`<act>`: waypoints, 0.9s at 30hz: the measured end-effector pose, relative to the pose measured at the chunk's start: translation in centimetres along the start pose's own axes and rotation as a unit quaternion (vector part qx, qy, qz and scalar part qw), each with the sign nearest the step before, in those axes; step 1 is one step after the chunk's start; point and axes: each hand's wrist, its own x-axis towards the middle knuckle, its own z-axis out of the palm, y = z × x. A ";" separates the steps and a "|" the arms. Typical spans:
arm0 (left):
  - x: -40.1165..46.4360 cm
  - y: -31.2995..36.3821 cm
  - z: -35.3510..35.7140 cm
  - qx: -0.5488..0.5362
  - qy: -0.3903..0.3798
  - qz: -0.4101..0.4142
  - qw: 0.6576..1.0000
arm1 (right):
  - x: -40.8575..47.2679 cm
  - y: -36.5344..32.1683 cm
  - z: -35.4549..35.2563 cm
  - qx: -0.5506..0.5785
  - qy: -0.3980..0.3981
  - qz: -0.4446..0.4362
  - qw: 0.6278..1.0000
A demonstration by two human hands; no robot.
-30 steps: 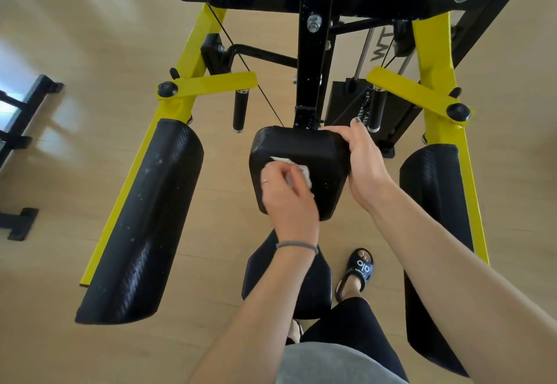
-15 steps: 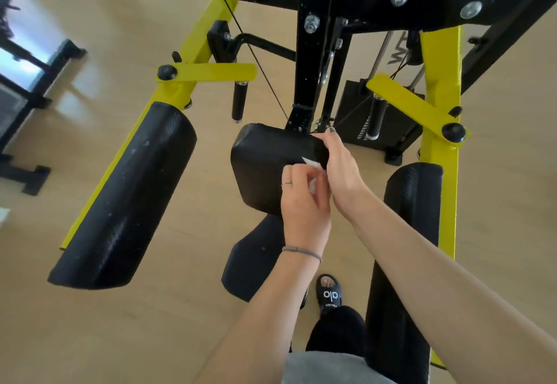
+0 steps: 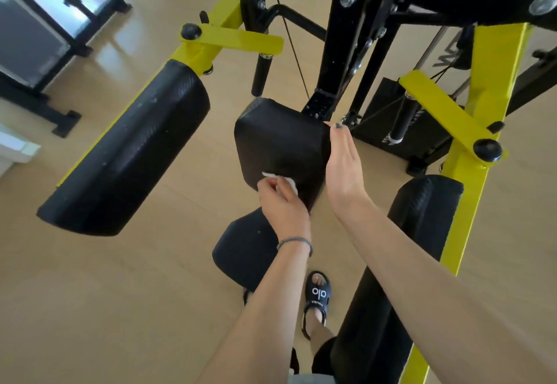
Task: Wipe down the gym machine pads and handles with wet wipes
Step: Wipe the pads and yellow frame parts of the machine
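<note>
Mid-wipe on the square black vinyl centre pad [image 3: 280,139]: left hand [image 3: 283,202] pinching the white wet wipe [image 3: 281,181] at its near-left edge, right hand [image 3: 342,163] flat, fingers straight, bracing its right side; next, probably the remaining faces.

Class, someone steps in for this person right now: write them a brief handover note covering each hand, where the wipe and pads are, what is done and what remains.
Left hand pinches the wet wipe against the lower front of the centre pad.
Right hand, fingers straight, lies flat along that pad's right side.
Done: wiping of the centre pad is under way; how much is clean cannot be told.
Left: the long left pad, the long right pad, the seat pad and the hanging handles.
</note>
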 end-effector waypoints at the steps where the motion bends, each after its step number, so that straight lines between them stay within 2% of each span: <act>1: 0.0 -0.7 0.1 -0.013 -0.003 -0.064 0.998 | 0.0 0.1 0.0 0.000 -0.001 -0.004 1.000; 2: -0.1 -0.7 0.2 -0.026 -0.002 -0.099 0.995 | 0.0 0.1 0.0 -0.001 -0.002 -0.008 1.000; 3: -0.1 -0.1 0.5 -0.038 0.005 -0.100 0.994 | 0.1 0.2 0.0 -0.002 -0.004 -0.013 1.000; 7: -0.3 4.0 1.0 -0.049 0.042 0.064 0.996 | -0.1 0.3 0.4 -0.001 0.017 -0.031 0.999; 8: 0.2 3.8 0.9 -0.038 0.056 0.068 0.995 | -0.2 0.3 0.5 -0.004 0.024 -0.037 0.999; 9: 1.1 3.1 0.7 -0.036 0.076 0.034 0.996 | -0.3 0.3 0.6 -0.007 0.028 -0.040 0.999; 12: 5.3 0.4 -0.2 -0.042 0.110 -0.149 0.982 | -0.1 0.6 0.9 -0.015 0.037 -0.052 0.998; 14: 6.8 -0.2 -0.7 -0.012 0.109 -0.178 0.978 | -0.1 0.8 1.2 -0.013 0.048 -0.063 0.997; 16: 6.0 0.8 -0.6 -0.019 0.091 -0.104 0.990 | -0.1 1.0 1.4 -0.008 0.058 -0.069 0.996; 18: 4.3 2.1 -0.6 -0.043 0.065 0.006 0.997 | -0.1 1.0 1.6 -0.007 0.069 -0.074 0.995; 20: 4.0 2.4 -0.3 -0.042 0.078 0.067 0.994 | -0.1 1.0 1.7 -0.005 0.076 -0.080 0.994; 22: 5.7 1.9 -0.1 -0.026 0.127 0.034 0.991 | -0.1 1.0 1.9 -0.005 0.082 -0.083 0.993; 24: 8.1 0.9 -0.4 -0.032 0.153 -0.063 0.986 | 0.0 1.1 2.1 -0.004 0.093 -0.083 0.992; 26: 9.9 -0.7 -1.0 0.002 0.136 -0.161 0.978 | 0.1 1.4 2.4 -0.005 0.107 -0.092 0.990; 27: 10.6 -1.7 -1.1 0.016 0.120 -0.184 0.975 | 0.1 1.5 2.6 -0.005 0.113 -0.097 0.989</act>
